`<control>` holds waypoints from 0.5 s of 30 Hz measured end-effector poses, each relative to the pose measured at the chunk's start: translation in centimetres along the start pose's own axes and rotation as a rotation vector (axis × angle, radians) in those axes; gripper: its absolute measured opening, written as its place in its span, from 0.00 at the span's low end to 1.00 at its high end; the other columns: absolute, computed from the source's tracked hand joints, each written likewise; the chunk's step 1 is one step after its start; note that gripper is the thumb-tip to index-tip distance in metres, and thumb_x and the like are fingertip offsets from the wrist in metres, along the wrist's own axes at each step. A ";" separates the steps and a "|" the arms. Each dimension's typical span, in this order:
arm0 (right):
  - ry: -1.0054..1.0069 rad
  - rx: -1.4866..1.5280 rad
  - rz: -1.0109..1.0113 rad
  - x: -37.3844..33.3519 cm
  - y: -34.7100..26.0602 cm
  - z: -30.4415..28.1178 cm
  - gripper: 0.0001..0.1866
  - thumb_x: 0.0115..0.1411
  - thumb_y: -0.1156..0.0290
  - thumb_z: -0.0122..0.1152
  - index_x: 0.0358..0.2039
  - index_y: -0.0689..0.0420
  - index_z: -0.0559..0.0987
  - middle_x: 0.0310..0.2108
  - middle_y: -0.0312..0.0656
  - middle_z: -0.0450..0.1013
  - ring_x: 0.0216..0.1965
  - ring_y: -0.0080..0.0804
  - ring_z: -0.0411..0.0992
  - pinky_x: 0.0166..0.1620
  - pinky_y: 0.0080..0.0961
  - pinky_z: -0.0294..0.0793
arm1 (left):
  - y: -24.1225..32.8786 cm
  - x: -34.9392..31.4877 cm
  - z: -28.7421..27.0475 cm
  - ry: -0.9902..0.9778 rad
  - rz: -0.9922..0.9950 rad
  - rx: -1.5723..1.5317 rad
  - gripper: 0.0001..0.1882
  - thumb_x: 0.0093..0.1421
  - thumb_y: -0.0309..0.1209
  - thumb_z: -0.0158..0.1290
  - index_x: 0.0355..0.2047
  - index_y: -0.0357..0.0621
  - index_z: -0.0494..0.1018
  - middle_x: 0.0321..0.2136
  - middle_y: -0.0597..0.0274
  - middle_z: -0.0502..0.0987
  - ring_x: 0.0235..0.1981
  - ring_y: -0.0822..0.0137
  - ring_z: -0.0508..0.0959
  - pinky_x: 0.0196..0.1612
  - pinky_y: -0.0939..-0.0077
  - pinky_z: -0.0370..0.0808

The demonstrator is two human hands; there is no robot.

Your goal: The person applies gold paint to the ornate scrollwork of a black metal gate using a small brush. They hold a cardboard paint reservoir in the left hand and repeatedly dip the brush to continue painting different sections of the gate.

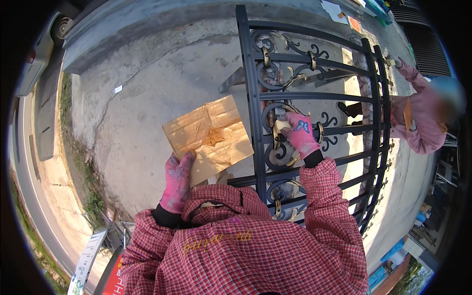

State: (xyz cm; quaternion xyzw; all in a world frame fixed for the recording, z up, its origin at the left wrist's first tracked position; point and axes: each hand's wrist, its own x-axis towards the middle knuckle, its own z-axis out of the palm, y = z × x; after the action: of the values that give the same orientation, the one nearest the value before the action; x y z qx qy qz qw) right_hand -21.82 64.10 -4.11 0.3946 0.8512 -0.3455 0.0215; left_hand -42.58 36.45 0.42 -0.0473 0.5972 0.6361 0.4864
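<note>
Pink gloves with dark cuffs cover both my hands. My left hand (177, 176) grips the lower left corner of a creased brown paper sheet (228, 115), thumb on top. A rough orange-gold patch (213, 137) marks the sheet's middle. Between the fingers of my right hand (301, 133) is a small pale sponge-like block (282, 125). That block is at a curled scroll of the black metal railing (253, 101), where several scrolls and collars have gold on them. Whether the block touches the metal, I cannot tell.
The railing rests raised over a concrete floor (147, 113), with a support beam (233, 80) under it. Beyond its far right side stands another person (418, 118) in a checked top. A grey wall ledge (147, 29) runs along the back. A vehicle (37, 66) is far left.
</note>
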 end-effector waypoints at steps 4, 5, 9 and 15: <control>0.141 -0.010 -0.044 -1.7 0.7 0.0 0.18 0.38 0.79 0.62 0.35 0.56 0.77 0.34 0.46 0.75 0.38 0.47 0.72 0.41 0.34 0.71 | 0.1 0.0 0.3 -0.009 -0.007 0.016 0.16 0.62 0.33 0.50 0.47 0.38 0.67 0.38 0.62 0.75 0.35 0.73 0.76 0.38 0.79 0.74; 0.174 -0.013 -0.097 -2.1 0.3 -0.3 0.18 0.37 0.78 0.62 0.34 0.56 0.77 0.33 0.45 0.75 0.38 0.46 0.72 0.41 0.35 0.71 | 0.0 0.0 0.3 0.002 -0.007 0.025 0.16 0.62 0.33 0.50 0.47 0.38 0.68 0.38 0.62 0.75 0.35 0.73 0.76 0.38 0.79 0.74; 0.129 -0.161 -0.252 -4.3 0.9 1.3 0.16 0.37 0.76 0.62 0.31 0.56 0.76 0.31 0.43 0.74 0.37 0.45 0.71 0.40 0.37 0.69 | 0.1 0.0 0.7 0.000 0.007 0.034 0.16 0.62 0.33 0.50 0.47 0.38 0.68 0.38 0.62 0.75 0.34 0.73 0.76 0.38 0.78 0.74; 0.211 -0.170 -0.216 -5.3 1.5 2.0 0.17 0.37 0.77 0.61 0.33 0.54 0.75 0.33 0.41 0.73 0.36 0.44 0.70 0.40 0.36 0.68 | 0.5 -0.2 1.0 0.003 -0.012 0.041 0.16 0.62 0.33 0.50 0.47 0.38 0.68 0.38 0.62 0.75 0.35 0.72 0.76 0.38 0.78 0.74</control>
State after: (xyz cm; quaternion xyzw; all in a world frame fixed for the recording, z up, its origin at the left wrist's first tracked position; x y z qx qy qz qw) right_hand -17.59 60.07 -4.84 0.3318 0.9123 -0.2291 -0.0718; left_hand -42.23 37.24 1.19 -0.0418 0.6103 0.6207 0.4903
